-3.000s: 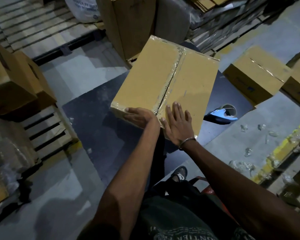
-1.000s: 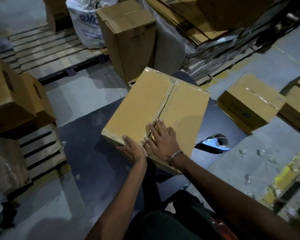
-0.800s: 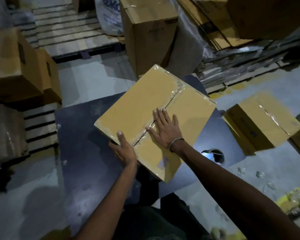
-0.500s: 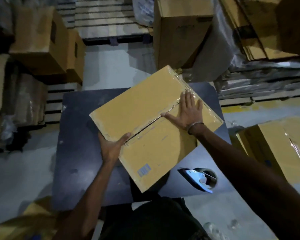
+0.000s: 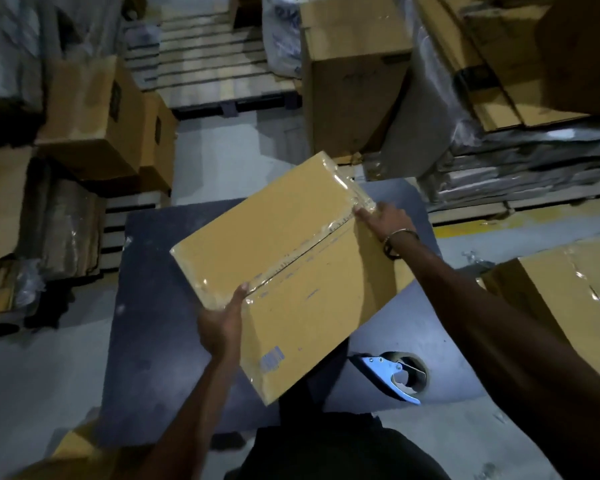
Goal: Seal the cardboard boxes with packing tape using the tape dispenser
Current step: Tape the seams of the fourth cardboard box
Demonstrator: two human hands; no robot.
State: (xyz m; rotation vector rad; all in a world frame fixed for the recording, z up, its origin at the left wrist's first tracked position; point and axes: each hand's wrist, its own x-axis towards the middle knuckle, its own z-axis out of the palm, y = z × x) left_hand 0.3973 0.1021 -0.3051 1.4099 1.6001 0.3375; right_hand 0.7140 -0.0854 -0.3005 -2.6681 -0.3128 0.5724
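A flat cardboard box (image 5: 274, 237) with clear tape along its centre seam lies at an angle over a dark board (image 5: 153, 323). My left hand (image 5: 220, 323) grips the box's near edge, thumb on top at the seam's end. My right hand (image 5: 385, 220) is at the far end of the seam, its fingers curled over the taped edge. The blue tape dispenser (image 5: 395, 375) with its roll lies on the board to the lower right, apart from both hands.
Another taped box (image 5: 568, 299) sits on the floor at the right. A tall box (image 5: 354, 81) stands behind, with wrapped flat cardboard stacks (image 5: 516, 98) beside it. Boxes (image 5: 94, 116) on pallets stand at the left, and a wooden pallet (image 5: 215, 64) lies at the back.
The box has turned so its seam runs left to right. My right hand slid along the seam to the far edge; my left hand moved to grip the near edge.
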